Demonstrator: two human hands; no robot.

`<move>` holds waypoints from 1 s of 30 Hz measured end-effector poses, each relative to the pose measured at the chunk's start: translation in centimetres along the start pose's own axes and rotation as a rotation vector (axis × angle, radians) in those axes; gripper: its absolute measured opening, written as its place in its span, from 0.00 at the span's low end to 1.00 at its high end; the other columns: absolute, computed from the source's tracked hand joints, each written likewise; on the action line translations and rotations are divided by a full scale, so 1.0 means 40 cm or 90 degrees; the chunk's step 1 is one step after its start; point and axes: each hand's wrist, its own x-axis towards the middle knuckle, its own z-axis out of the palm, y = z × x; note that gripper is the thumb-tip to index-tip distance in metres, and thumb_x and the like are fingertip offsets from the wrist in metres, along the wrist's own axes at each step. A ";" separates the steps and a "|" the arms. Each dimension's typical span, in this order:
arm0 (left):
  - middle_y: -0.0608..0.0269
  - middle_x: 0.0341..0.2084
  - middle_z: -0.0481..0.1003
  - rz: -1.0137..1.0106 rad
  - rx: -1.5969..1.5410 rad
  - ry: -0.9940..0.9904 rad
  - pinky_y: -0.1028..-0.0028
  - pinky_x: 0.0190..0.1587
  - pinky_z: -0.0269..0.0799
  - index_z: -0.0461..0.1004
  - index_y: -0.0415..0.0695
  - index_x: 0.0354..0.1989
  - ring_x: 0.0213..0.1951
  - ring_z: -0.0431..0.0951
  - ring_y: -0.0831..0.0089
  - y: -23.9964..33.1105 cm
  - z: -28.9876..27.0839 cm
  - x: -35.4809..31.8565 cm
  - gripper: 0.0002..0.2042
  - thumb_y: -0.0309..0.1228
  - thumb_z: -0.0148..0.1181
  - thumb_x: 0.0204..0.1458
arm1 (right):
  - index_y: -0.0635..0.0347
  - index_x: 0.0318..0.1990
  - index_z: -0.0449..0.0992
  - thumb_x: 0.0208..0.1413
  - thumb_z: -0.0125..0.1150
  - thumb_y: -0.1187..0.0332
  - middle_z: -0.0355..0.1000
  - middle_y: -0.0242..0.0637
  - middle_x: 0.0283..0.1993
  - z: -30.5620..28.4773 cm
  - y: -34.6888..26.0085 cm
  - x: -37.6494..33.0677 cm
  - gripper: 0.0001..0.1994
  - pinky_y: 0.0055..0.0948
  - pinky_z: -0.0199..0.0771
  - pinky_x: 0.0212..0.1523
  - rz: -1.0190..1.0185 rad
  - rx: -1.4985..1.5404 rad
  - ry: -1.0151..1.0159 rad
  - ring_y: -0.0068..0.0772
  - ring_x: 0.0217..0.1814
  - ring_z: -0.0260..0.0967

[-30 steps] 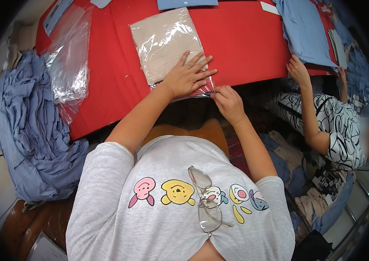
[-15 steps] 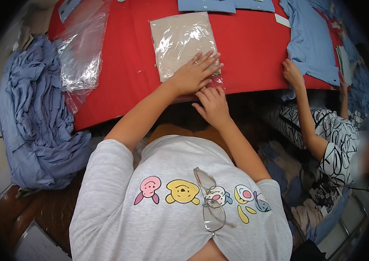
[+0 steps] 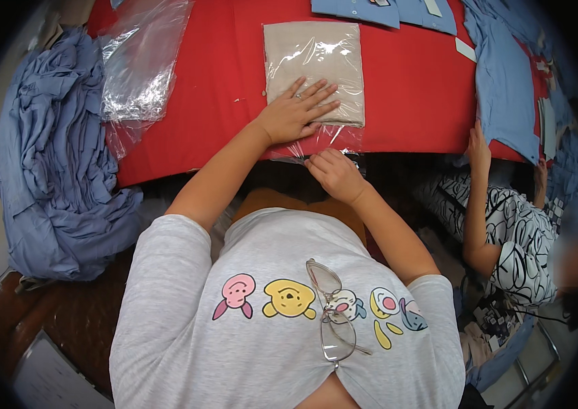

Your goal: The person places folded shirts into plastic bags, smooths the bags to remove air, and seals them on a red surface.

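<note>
A folded beige garment [image 3: 313,58] lies inside a clear plastic bag [image 3: 343,138] on the red-covered table [image 3: 411,95]. My left hand [image 3: 295,112] rests flat on the bag's lower left part, fingers spread over the garment. Just below it, at the table's near edge, my right hand [image 3: 335,174] pinches the loose end of the bag between curled fingers. The plastic is drawn into creases between the two hands. What the right palm covers is hidden.
Clear plastic bags [image 3: 140,88] lie at the table's left. A heap of blue cloth [image 3: 57,170] hangs beside them. Folded blue shirts [image 3: 360,10] are at the far edge. On the right, a co-worker's hand [image 3: 478,146] touches a blue shirt [image 3: 504,85].
My right hand has pulled the bag's loose end slightly toward me, away from the left hand. The left hand stays flat on the bag. The whole view has shifted a little.
</note>
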 end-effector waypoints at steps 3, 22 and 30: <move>0.68 0.86 0.48 0.000 0.027 0.001 0.47 0.85 0.38 0.55 0.64 0.84 0.85 0.47 0.64 -0.004 0.008 0.002 0.37 0.45 0.58 0.67 | 0.63 0.41 0.82 0.56 0.65 0.72 0.76 0.38 0.40 0.003 -0.010 -0.026 0.08 0.40 0.78 0.53 -0.063 0.034 -0.048 0.40 0.45 0.75; 0.65 0.86 0.48 0.013 0.031 0.001 0.47 0.85 0.39 0.57 0.61 0.84 0.85 0.47 0.62 0.023 0.018 -0.012 0.36 0.42 0.59 0.67 | 0.60 0.45 0.82 0.58 0.61 0.69 0.75 0.35 0.39 0.083 -0.115 0.046 0.10 0.39 0.74 0.50 -0.076 0.026 -0.106 0.38 0.43 0.74; 0.54 0.86 0.48 0.016 -0.100 0.023 0.48 0.84 0.43 0.55 0.53 0.84 0.85 0.48 0.55 0.067 -0.049 -0.188 0.38 0.40 0.59 0.66 | 0.58 0.60 0.80 0.60 0.60 0.69 0.82 0.37 0.52 -0.104 -0.176 -0.013 0.20 0.43 0.75 0.62 0.078 0.054 -0.093 0.37 0.50 0.80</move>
